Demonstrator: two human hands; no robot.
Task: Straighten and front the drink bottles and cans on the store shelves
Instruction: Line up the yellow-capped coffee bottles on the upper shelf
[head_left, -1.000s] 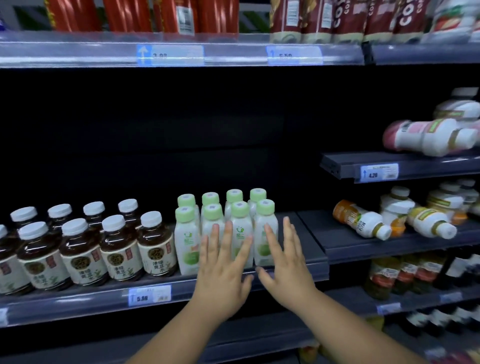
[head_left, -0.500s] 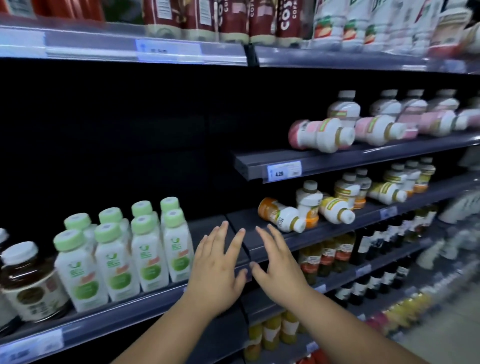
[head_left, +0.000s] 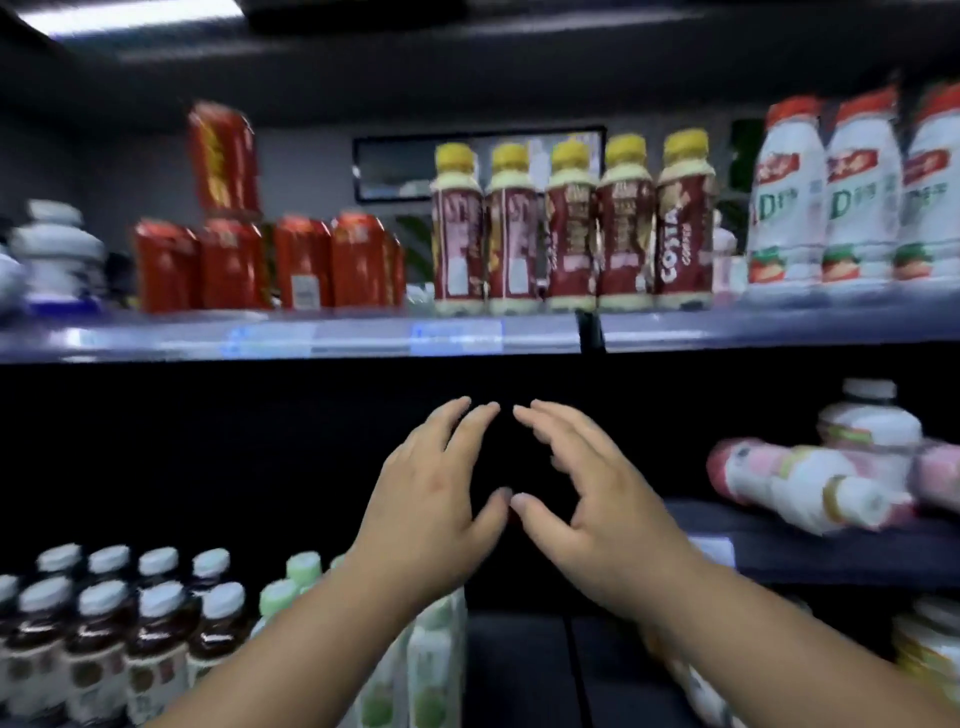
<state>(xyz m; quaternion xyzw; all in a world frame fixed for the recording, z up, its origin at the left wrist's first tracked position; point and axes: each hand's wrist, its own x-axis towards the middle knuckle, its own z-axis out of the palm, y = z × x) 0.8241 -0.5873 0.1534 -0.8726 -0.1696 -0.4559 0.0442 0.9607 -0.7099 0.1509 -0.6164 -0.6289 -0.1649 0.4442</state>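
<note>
The five yellow-capped coffee bottles (head_left: 571, 228) stand upright in a row at the front of the top shelf (head_left: 363, 340). They are straight above both hands and well apart from them, with the dark gap under the shelf between. Their labels seem to face different ways, and only the right-most shows its name plainly, though blur makes that uncertain. To their left, one red can (head_left: 224, 156) sits stacked on the row of red cans (head_left: 270, 265).

The left hand (head_left: 431, 499) and right hand (head_left: 587, 504) hover side by side with thumbs nearly touching. Their fingers are loosely spread, point upward and hold nothing. Both look equally near the coffee row.

A pink bottle (head_left: 789, 483) lies on its side on the lower right shelf, its long axis running roughly left to right. It is nearer the right hand and probably needs standing up.
</note>
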